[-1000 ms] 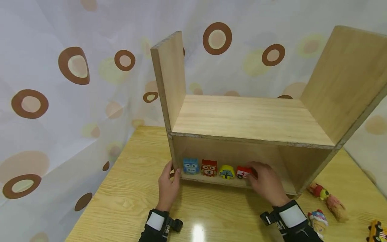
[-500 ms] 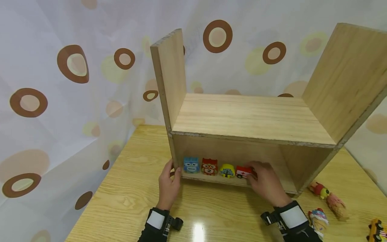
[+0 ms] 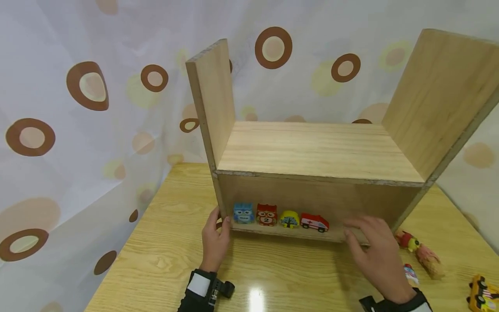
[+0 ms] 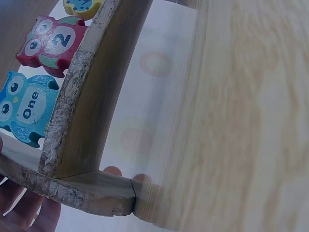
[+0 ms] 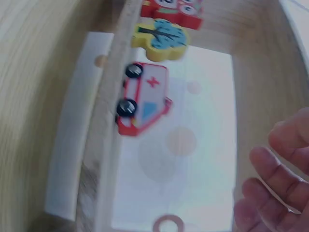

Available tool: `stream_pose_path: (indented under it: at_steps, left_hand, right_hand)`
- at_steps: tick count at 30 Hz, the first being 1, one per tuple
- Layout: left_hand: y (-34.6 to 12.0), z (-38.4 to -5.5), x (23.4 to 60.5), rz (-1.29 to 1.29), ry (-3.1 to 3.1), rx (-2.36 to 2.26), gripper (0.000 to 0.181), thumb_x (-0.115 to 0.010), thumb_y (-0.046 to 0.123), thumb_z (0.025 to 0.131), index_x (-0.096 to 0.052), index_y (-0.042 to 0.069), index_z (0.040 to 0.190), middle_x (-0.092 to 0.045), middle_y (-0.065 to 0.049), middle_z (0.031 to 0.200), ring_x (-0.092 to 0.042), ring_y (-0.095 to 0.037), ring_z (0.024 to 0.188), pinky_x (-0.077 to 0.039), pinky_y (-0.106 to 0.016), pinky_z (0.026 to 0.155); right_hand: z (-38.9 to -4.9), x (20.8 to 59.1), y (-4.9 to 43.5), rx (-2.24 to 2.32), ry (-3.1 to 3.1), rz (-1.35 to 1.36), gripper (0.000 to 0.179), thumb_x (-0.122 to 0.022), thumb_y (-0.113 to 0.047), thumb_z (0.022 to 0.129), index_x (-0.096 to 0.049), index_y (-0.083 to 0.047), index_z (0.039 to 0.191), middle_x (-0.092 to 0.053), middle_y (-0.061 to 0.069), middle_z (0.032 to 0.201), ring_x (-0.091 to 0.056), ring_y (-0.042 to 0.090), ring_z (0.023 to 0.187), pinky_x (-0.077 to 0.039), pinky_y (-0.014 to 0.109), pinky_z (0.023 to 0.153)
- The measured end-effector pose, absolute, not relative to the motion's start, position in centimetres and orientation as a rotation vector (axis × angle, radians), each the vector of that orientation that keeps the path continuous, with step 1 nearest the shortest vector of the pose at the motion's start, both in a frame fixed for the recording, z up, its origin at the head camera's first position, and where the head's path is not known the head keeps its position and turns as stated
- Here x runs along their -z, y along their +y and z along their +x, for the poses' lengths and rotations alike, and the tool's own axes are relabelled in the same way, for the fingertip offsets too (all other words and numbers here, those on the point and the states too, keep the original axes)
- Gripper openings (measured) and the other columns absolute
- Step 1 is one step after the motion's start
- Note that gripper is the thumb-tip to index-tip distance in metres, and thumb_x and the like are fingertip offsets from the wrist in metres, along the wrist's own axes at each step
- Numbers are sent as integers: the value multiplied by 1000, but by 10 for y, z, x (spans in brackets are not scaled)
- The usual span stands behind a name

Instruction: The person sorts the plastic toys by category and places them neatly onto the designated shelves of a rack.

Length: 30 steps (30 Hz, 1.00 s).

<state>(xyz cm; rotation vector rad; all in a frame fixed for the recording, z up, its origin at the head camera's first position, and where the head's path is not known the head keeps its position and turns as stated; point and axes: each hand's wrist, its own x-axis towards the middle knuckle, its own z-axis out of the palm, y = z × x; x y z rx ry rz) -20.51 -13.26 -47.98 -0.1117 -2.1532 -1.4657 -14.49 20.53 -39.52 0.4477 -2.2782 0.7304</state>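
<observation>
A wooden shelf stands on the table, with toys lined up left to right along its lower compartment. A blue owl block marked "One" comes first, then a red owl block marked "2". A yellow tree block and a red-and-white toy ambulance follow. My left hand grips the shelf's left side board near its bottom, thumb on the inner side. My right hand holds nothing; its fingers are spread before the compartment, to the right of the ambulance. In the right wrist view its fingers are apart from the ambulance.
Right of the shelf lie small toy figures and another figure, partly hidden by my right hand. A yellow toy vehicle is at the table's right. A patterned sheet hangs behind the wooden table.
My right hand has let go of the ambulance and drawn back to the right, so the whole ambulance now shows. The left hand keeps its grip on the side board.
</observation>
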Motion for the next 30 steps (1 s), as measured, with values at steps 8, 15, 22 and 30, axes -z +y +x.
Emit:
stream_pose_path:
  at_steps: [8, 15, 22, 30]
  left_hand:
    - [-135, -205, 483, -109, -2151, 1457, 42, -56, 10, 100, -52, 10, 142, -61, -13, 136, -62, -27, 120, -57, -46, 89]
    - [-133, -204, 486, -111, -2143, 1448, 42, -57, 8, 99, -53, 7, 141, -63, -15, 133, -64, -29, 117, -58, -45, 86]
    - [-131, -205, 482, -109, -2149, 1455, 41, -58, 8, 99, -54, 8, 140, -64, -13, 132, -64, -27, 116, -58, -44, 87]
    - [-127, -208, 482, -129, -2147, 1475, 41, -57, 9, 99, -54, 9, 140, -63, -13, 134, -63, -28, 118, -58, -44, 87]
  right_hand:
    - [-122, 380, 233, -719, -2212, 335, 26, -71, 14, 76, -73, -3, 96, -68, 11, 93, -40, -17, 95, -35, 13, 79]
    - [-113, 379, 266, -729, -2180, 94, 13, -67, 7, 85, -72, 2, 95, -57, -25, 93, -37, -28, 95, -30, 4, 79]
    - [-106, 396, 314, -777, -2355, -391, 28, -50, -10, 101, -64, 9, 117, -66, -10, 103, -35, -23, 87, -30, 13, 78]
    - [-111, 432, 378, -781, -2565, -463, 41, -48, -13, 102, -49, 22, 124, -46, 48, 124, -52, 44, 106, -40, 28, 80]
